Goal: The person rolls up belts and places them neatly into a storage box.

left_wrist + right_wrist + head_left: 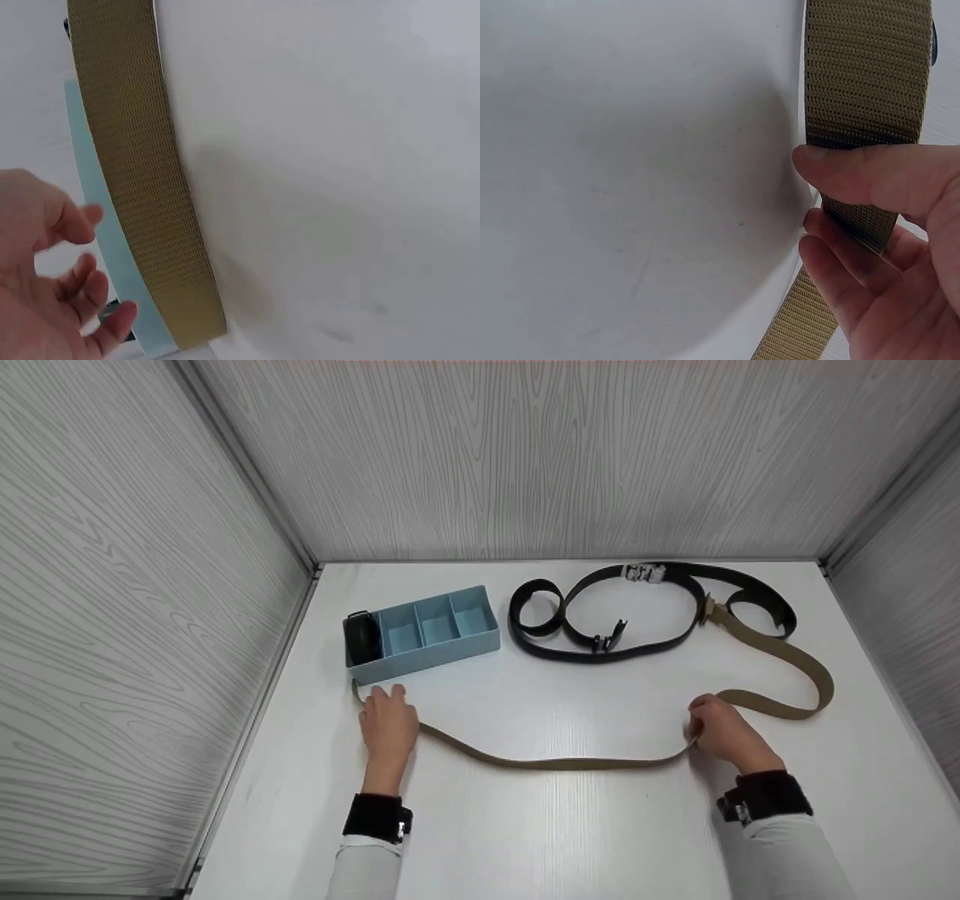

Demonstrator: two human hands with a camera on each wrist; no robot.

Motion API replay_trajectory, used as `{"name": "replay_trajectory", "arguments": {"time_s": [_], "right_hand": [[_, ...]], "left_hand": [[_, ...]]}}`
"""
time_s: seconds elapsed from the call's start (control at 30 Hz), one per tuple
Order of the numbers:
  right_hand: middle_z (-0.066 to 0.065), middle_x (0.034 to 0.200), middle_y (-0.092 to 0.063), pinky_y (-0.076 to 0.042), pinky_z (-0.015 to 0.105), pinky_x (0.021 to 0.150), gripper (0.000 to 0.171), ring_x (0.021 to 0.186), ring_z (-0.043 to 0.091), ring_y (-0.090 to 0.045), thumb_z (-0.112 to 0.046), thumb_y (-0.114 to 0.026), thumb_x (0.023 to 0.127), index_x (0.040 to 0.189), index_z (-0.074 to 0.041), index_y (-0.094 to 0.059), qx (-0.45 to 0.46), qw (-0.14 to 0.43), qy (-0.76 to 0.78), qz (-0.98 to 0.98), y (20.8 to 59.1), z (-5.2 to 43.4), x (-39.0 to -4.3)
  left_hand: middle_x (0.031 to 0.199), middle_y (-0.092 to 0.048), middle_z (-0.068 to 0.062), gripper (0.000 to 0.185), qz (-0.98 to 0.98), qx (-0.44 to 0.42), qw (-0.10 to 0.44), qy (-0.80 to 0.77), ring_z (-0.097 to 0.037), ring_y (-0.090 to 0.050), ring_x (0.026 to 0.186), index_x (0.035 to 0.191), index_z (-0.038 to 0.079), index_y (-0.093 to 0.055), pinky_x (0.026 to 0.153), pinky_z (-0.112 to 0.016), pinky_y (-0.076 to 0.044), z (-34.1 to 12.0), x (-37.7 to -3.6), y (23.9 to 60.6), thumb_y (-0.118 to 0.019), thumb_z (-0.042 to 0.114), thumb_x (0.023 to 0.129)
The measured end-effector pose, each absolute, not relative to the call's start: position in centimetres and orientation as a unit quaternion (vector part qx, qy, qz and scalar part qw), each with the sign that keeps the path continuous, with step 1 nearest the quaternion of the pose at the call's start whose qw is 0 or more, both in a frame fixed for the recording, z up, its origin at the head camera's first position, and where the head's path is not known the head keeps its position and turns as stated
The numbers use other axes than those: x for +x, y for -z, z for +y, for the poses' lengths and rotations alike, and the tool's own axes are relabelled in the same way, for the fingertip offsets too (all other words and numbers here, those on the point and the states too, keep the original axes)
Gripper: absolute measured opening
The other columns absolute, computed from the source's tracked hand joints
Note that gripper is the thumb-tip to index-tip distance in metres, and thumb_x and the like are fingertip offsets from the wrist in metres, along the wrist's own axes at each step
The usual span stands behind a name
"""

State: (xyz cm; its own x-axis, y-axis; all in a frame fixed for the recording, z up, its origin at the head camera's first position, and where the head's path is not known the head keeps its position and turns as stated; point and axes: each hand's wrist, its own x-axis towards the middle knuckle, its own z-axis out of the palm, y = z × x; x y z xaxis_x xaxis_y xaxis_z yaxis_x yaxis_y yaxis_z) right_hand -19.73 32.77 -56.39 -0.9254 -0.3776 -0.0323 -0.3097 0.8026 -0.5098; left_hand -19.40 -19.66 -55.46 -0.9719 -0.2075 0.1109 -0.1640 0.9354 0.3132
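A long tan webbing belt (570,763) lies across the white table (525,825), curling round at the right to a buckle near a black belt (600,654). My left hand (390,724) rests with relaxed fingers at the belt's left end, just in front of a blue divided tray (424,656). In the left wrist view that hand (45,300) lies beside the tan belt (142,187) and grips nothing. My right hand (720,731) pinches the belt further along. The right wrist view shows the tan belt (866,75) held between thumb and fingers of the right hand (814,191).
A rolled black belt (362,637) fills the tray's leftmost compartment; the other compartments look empty. The black belt has a silver buckle (645,573) at the back. Grey wood-grain walls (150,585) enclose the table on three sides.
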Motion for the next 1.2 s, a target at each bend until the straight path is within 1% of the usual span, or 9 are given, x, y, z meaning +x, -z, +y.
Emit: {"name": "replay_trajectory", "arguments": {"time_s": [0.13, 0.2, 0.27, 0.4, 0.47, 0.57, 0.83, 0.93, 1.2], "right_hand": [[0.025, 0.105, -0.058, -0.049, 0.051, 0.081, 0.028, 0.096, 0.04, -0.058, 0.019, -0.055, 0.07, 0.065, -0.007, -0.061, -0.181, 0.067, 0.258, 0.947, 56.5, 32.7, -19.7], [0.025, 0.105, -0.058, -0.049, 0.051, 0.081, 0.027, 0.095, 0.04, -0.058, 0.019, -0.055, 0.07, 0.065, -0.007, -0.061, -0.182, 0.068, 0.258, 0.946, 56.5, 32.8, -19.7], [0.025, 0.104, -0.058, -0.049, 0.051, 0.08, 0.027, 0.095, 0.039, -0.058, 0.019, -0.055, 0.069, 0.065, -0.007, -0.062, -0.182, 0.069, 0.258, 0.946, 56.4, 32.8, -19.8], [0.023, 0.103, -0.059, -0.048, 0.051, 0.079, 0.029, 0.093, 0.038, -0.058, 0.019, -0.056, 0.069, 0.064, -0.009, -0.062, -0.179, 0.073, 0.258, 0.947, 56.3, 32.6, -19.9], [0.022, 0.102, -0.059, -0.048, 0.05, 0.079, 0.029, 0.093, 0.037, -0.058, 0.019, -0.057, 0.069, 0.065, -0.009, -0.062, -0.175, 0.076, 0.257, 0.947, 56.2, 32.5, -20.0], [0.019, 0.099, -0.059, -0.048, 0.048, 0.077, 0.027, 0.09, 0.035, -0.058, 0.017, -0.058, 0.07, 0.065, -0.009, -0.062, -0.172, 0.077, 0.254, 0.949, 56.2, 32.4, -20.0], [0.015, 0.094, -0.059, -0.048, 0.047, 0.078, 0.015, 0.087, 0.033, -0.059, 0.01, -0.061, 0.079, 0.083, -0.002, -0.07, -0.166, 0.061, 0.255, 0.951, 56.3, 31.4, -20.1], [0.018, 0.097, -0.06, -0.048, 0.051, 0.081, 0.01, 0.091, 0.037, -0.061, 0.0, -0.064, 0.086, 0.093, 0.002, -0.071, -0.149, 0.055, 0.245, 0.957, 56.4, 30.6, -20.2], [0.026, 0.11, -0.055, -0.046, 0.053, 0.087, 0.028, 0.099, 0.042, -0.059, -0.009, -0.066, 0.091, 0.113, 0.007, -0.065, -0.112, 0.052, 0.243, 0.962, 56.7, 27.8, -21.2]], "left_hand": [[0.108, -0.053, -0.032, 0.064, -0.951, 0.234, 0.033, 0.199, -0.046, -0.062, 0.088, 0.129, -0.013, -0.042, 0.068, -0.053, -0.05, -22.3, -19.6, 55.5, -0.06, 0.038, 0.095], [0.108, -0.056, -0.034, 0.069, -0.937, 0.261, -0.016, 0.231, -0.047, -0.063, 0.089, 0.131, -0.015, -0.037, 0.069, -0.053, -0.05, -23.4, -19.7, 55.4, -0.059, 0.039, 0.095], [0.107, -0.059, -0.034, 0.06, -0.927, 0.266, -0.063, 0.256, -0.044, -0.063, 0.09, 0.128, -0.016, -0.04, 0.068, -0.05, -0.05, -24.2, -19.8, 55.3, -0.058, 0.03, 0.095], [0.096, -0.063, -0.028, 0.033, -0.922, 0.251, -0.13, 0.266, -0.032, -0.061, 0.074, 0.115, -0.015, -0.054, 0.056, -0.038, -0.048, -24.5, -19.7, 54.5, -0.053, 0.008, 0.091], [0.093, -0.063, -0.025, 0.029, -0.927, 0.235, -0.155, 0.248, -0.029, -0.059, 0.069, 0.114, -0.012, -0.057, 0.052, -0.035, -0.047, -24.3, -19.6, 53.9, -0.051, 0.003, 0.09], [0.1, -0.064, -0.025, 0.031, -0.94, 0.191, -0.179, 0.22, -0.032, -0.061, 0.075, 0.119, -0.007, -0.058, 0.058, -0.04, -0.05, -23.6, -19.4, 53.4, -0.053, 0.002, 0.09], [0.113, -0.067, -0.015, 0.027, -0.976, 0.033, -0.131, 0.172, -0.037, -0.063, 0.103, 0.119, 0.01, -0.066, 0.081, -0.054, -0.05, -19.4, -21.0, 53.6, -0.054, 0.005, 0.095], [0.111, -0.067, -0.013, 0.028, -0.982, -0.02, -0.105, 0.153, -0.035, -0.063, 0.104, 0.119, 0.012, -0.069, 0.082, -0.053, -0.05, -16.9, -22.1, 53.7, -0.056, 0.004, 0.094], [0.092, -0.065, -0.009, 0.023, -0.981, -0.168, -0.046, 0.084, -0.029, -0.064, 0.086, 0.102, 0.018, -0.078, 0.069, -0.045, -0.053, -10.1, -25.3, 53.8, -0.066, 0.004, 0.089]]}}
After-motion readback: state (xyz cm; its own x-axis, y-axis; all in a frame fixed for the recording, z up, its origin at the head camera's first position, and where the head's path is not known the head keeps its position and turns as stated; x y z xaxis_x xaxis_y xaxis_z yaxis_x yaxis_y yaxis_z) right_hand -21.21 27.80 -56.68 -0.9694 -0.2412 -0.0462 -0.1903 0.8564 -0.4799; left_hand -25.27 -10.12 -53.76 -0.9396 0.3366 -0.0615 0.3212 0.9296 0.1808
